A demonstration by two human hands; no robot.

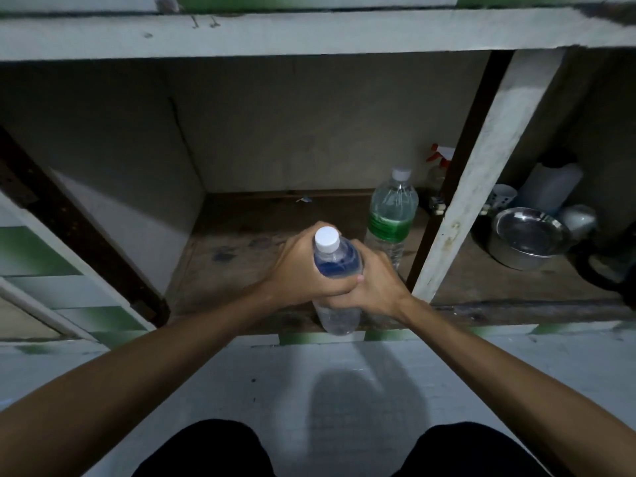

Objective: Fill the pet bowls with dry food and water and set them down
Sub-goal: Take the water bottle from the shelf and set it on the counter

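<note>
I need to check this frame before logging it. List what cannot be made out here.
- Blue-label bottle: the left hand and right hand cover its middle, so the water level is hidden.
- Spray bottle: mostly behind the white post.
- Metal bowl: too dim to tell whether it holds anything.
- Dark thing at the right edge: cut off, unidentifiable.

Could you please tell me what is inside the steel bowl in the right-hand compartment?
The steel bowl looks empty: only its shiny bare inside shows, no food or water visible. Its near inner wall is hidden by the rim.
</note>
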